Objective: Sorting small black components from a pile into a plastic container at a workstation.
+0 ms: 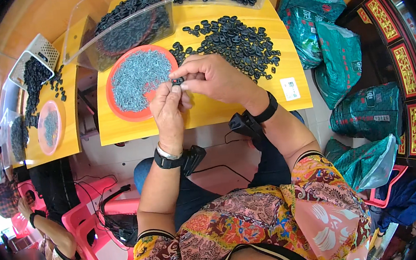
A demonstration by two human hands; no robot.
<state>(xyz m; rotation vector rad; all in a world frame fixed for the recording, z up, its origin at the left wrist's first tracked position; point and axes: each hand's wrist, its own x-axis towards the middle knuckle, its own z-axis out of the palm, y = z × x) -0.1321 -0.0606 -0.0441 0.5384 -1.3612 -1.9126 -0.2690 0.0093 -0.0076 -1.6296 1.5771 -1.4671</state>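
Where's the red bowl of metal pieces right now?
In the head view, the red bowl sits left of centre on the nearer yellow table, beside the left hand, with a clear bin just beyond it.

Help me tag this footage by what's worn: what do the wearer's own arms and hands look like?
The left hand and right hand are ungloved. Each wears a black wrist strap with a blocky black device by it; the left also has a silvery band. Short floral sleeves end in black-and-cream striped cuffs. A dark cable runs nearby; whether it attaches is unclear.
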